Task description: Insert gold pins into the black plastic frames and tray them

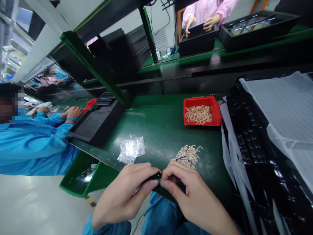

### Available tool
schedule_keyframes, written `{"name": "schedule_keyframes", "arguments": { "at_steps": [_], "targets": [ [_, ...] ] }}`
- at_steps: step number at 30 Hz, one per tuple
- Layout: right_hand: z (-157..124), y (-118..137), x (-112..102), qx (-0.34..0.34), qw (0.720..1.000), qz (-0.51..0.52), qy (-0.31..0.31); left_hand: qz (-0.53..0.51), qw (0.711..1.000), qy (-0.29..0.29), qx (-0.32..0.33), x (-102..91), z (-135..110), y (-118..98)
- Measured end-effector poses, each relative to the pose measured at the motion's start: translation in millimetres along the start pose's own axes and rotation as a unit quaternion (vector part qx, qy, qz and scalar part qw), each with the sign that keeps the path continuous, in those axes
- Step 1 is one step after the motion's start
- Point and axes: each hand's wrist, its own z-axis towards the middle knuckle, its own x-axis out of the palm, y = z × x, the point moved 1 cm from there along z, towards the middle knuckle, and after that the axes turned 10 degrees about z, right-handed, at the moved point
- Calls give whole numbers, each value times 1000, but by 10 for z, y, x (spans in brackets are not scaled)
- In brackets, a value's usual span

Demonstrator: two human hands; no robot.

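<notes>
**Two Hands Pinch a Black Part**

The left hand [119, 195] and right hand [193, 195] grip a small black part [155, 178] (the fingers hide most of it) over the green surface [156, 137], near a pile of tan strips [188, 156].

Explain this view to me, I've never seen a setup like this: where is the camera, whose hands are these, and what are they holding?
There's no machine here. This single picture comes from a camera worn on a person's head, looking forward and down. Their left hand and right hand pinch a small black part between the fingertips; I can't tell exactly what it is. On the green bench lie a loose pile of pale strips, a clear plastic bag and a red tray holding more strips. A co-worker in blue sits to the left.
</notes>
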Motion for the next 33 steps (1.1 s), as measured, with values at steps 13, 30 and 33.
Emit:
{"name": "schedule_keyframes", "arguments": {
  "at_steps": [13,30,33],
  "targets": [
    [1,-18,-44,-43,996,21,-81,-38,977,-175,-120,360,64,-81],
    [9,61,-28,-120,962,63,-239,-45,897,-377,-225,612,143,-221],
    [21,80,-20,-139,954,69,-257,-69,873,-407,-261,703,164,-264]
  ]
}}
